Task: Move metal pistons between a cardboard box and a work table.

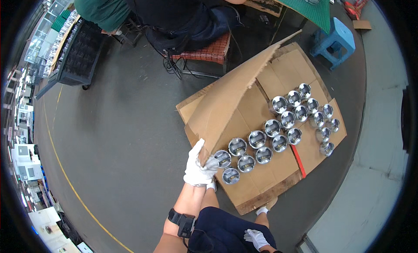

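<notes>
My left hand (198, 169), in a white glove with greyish fingertips, grips the near corner of a large cardboard sheet (233, 94). The sheet stands tilted up on its edge, slanting away toward the upper right. Just right of that hand, shiny metal pistons (257, 139) sit in rows on flattened cardboard (278, 166). The closest piston (223, 158) is almost at my fingertips; whether they touch it I cannot tell. My right hand (257, 239), also white-gloved, hangs low by my dark shorts, fingers loosely stretched with nothing visible in them.
A red strip (298, 161) crosses the cardboard. Beyond it stand a blue plastic stool (335, 42) and a green-topped table (305, 9). A seated person (183, 18) is ahead on a red woven stool (209, 50). A dark cart (80, 52) stands far left; a pale wall (383, 122) runs along the right.
</notes>
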Available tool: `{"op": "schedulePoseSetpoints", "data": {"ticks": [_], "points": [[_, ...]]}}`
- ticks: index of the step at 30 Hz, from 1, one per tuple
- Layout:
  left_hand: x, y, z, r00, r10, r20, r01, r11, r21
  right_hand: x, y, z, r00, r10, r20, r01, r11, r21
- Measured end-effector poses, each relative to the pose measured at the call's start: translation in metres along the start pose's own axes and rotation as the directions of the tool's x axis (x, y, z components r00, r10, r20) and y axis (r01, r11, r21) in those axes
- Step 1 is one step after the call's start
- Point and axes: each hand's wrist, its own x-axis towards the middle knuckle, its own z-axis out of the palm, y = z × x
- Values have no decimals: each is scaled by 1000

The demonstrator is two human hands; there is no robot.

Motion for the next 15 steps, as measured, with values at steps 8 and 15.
{"op": "schedulePoseSetpoints", "data": {"ticks": [8, 15], "points": [[-36, -19, 10, 999, 37, -32, -28, 970, 240, 21, 5, -15, 999, 36, 11, -36, 997, -64], [36, 9, 15, 996, -42, 77, 46, 997, -59, 9, -17, -1, 998, 16, -58, -18, 999, -28]]}}
